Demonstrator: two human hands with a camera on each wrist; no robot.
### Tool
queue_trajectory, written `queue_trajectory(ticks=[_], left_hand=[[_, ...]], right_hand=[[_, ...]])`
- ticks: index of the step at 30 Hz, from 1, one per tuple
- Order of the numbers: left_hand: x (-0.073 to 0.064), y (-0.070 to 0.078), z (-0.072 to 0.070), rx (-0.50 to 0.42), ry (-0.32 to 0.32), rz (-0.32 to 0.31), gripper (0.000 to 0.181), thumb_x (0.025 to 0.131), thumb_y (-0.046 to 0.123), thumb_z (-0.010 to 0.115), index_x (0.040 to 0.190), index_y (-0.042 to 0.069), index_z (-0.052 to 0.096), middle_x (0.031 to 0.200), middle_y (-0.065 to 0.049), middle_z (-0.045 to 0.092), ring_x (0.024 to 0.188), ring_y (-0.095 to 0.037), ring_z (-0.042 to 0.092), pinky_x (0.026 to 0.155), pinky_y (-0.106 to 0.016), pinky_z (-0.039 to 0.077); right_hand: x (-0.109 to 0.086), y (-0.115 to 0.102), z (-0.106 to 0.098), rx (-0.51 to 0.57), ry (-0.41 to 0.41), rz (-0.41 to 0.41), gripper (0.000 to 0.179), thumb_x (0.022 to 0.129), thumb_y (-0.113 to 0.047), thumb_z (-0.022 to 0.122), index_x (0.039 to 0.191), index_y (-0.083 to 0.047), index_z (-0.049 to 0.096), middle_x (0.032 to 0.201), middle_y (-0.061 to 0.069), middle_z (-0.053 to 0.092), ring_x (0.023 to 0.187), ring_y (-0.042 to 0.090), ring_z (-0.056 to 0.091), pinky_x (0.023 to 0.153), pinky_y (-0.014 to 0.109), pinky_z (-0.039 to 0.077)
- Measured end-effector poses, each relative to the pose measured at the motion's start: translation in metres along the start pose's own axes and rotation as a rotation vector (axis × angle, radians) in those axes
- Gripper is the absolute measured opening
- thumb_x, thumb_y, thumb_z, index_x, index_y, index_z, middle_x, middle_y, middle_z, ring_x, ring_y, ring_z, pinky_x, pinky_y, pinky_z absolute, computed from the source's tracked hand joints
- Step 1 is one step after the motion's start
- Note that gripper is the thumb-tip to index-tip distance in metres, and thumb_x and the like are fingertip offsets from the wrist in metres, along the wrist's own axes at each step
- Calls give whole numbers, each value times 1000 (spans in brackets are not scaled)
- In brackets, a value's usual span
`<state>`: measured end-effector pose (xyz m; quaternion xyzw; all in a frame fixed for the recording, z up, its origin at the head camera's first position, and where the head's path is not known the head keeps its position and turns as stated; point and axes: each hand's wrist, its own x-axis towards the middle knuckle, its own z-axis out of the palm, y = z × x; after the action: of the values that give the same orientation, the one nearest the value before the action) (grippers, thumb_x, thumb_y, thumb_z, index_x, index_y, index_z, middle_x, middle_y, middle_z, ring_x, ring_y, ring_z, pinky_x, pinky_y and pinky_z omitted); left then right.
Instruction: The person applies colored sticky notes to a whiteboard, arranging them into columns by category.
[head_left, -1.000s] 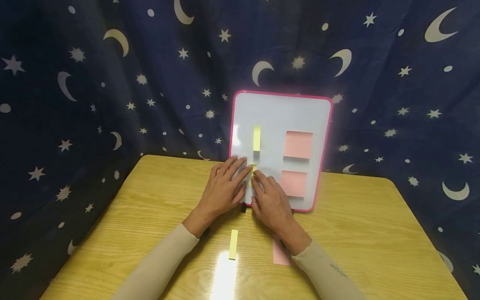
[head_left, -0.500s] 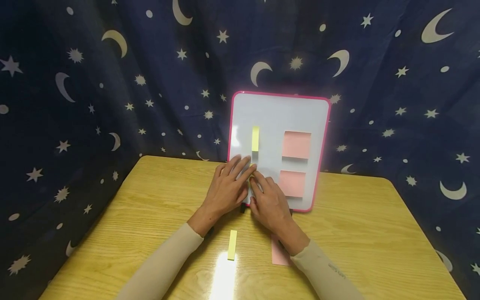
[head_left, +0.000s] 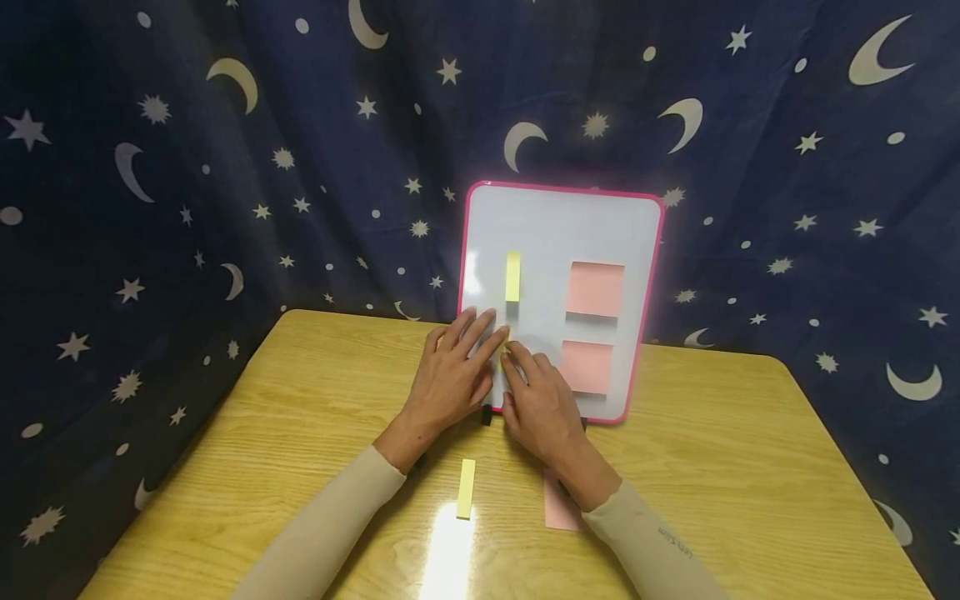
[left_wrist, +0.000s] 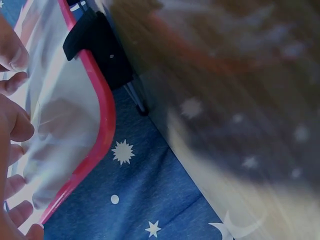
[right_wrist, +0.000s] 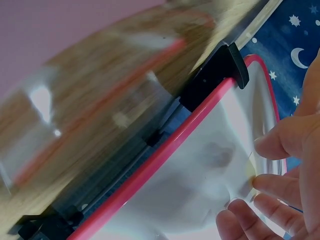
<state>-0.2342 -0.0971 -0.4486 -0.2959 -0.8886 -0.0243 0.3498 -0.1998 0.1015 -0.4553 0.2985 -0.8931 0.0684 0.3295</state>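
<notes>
A whiteboard [head_left: 540,225] with a pink frame stands tilted back on the table. My left hand [head_left: 447,375] rests on its lower left part, fingers extended. Beside it my right hand [head_left: 542,400] touches the board with its fingertips, the index finger meeting the left one. Under these fingertips lies a yellow sticky strip [right_wrist: 251,172], mostly hidden; the right wrist view shows its edge at a fingertip. Above it another yellow strip [head_left: 513,277] sticks to the board. Two pink sticky notes [head_left: 595,289] are on the board's right side, one above the other.
Black clips [left_wrist: 97,50] of a stand hold the board's bottom edge. A loose yellow strip [head_left: 466,489] lies on the wooden table [head_left: 322,400] in front, and a pink note [head_left: 558,504] is partly under the right forearm. A dark blue star-patterned curtain [head_left: 300,150] hangs behind.
My left index finger has moved slightly over the lower yellow strip, which showed more a second ago. The right hand stays nearly where it was.
</notes>
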Motion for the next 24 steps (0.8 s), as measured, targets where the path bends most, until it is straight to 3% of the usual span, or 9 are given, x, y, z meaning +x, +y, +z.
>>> queue_trajectory(ticks=[12,24], left_hand=[[-5,-3,0,10,27,-11,65,97,30,62,161,27,48,171,-2,36,157,-28,31,110,-53,39],[-1,4,0,13,-17,-21,65,98,29,60,162,33,46,173,-2,31,159,-30,28,109,-53,38]], right_hand=[[1,0,-1,5,5,-5,56,84,-15,77,136,6,67,147,17,58,100,32,61,83,39,55],[-1,1,-1,1,7,-7,55,84,-14,76,135,6,68,149,18,57,95,31,60,79,39,54]])
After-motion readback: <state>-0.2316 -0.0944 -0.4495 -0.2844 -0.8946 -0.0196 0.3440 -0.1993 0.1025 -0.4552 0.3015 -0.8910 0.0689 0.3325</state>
